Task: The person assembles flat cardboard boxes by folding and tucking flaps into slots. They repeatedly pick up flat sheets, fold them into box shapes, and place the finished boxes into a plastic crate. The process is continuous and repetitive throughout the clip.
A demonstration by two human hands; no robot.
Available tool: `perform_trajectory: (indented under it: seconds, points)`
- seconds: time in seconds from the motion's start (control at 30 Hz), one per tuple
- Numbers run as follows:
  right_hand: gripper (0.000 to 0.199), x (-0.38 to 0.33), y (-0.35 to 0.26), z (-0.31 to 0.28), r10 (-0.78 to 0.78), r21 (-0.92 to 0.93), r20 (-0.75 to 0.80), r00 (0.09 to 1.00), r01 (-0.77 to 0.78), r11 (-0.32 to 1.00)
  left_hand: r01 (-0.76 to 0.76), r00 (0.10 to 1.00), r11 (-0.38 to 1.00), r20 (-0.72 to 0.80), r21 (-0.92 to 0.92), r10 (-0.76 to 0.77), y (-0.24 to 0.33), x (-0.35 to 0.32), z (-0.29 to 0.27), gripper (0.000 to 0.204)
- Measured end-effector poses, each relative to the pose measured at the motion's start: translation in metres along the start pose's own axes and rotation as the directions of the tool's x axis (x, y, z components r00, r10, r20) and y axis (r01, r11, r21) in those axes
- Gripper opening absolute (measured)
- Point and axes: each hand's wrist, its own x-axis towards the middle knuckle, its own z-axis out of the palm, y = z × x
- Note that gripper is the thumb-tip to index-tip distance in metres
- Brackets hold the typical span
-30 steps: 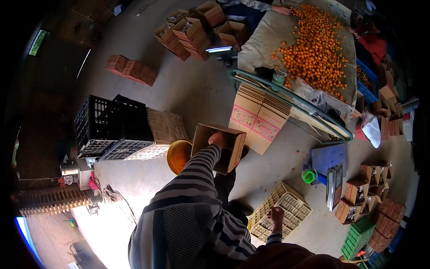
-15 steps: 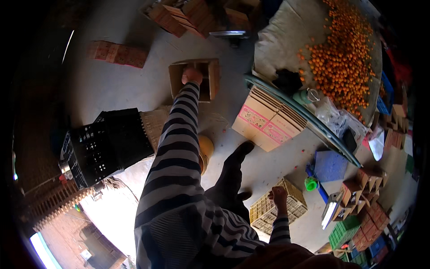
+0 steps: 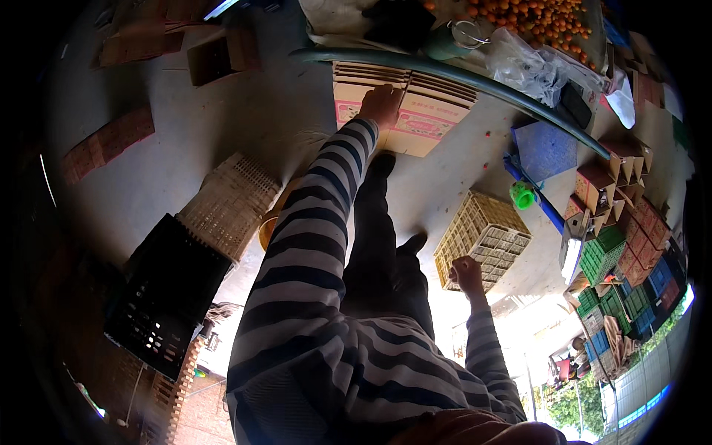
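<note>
One yellow crate [image 3: 482,237], one black crate [image 3: 163,297].

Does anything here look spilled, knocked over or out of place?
A little. A few small orange fruits lie loose on the concrete floor, away from the pile of fruit. The yellow crate and a black crate sit askew. Nothing looks broken.

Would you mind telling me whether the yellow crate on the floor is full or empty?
Empty: the yellow crate shows only its bare lattice bottom, beside the right hand.
</note>
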Motion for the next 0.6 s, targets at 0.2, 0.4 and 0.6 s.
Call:
perform_trajectory:
  seconds: [0.2,0.4,0.6]
  points:
    - [0.016,-0.01,0.056,0.002,0.141,0.144,-0.04,0.989,-0.133,0.981,0.087,0.995,0.953,-0.076,0.291,-0.067,0.014,0.005,0.036,0.034]
    - [0.019,-0.013,0.078,0.023,0.069,0.223,-0.021,0.997,-0.063,0.973,-0.069,0.972,0.905,0.233,0.42,-0.034,0.034,-0.062,0.048,0.014]
    - [0.021,-0.036,0.098,0.012,-0.043,0.197,-0.086,0.995,0.059,0.979,-0.175,0.98,0.972,0.119,0.155,0.158,0.081,-0.15,0.034,0.015]
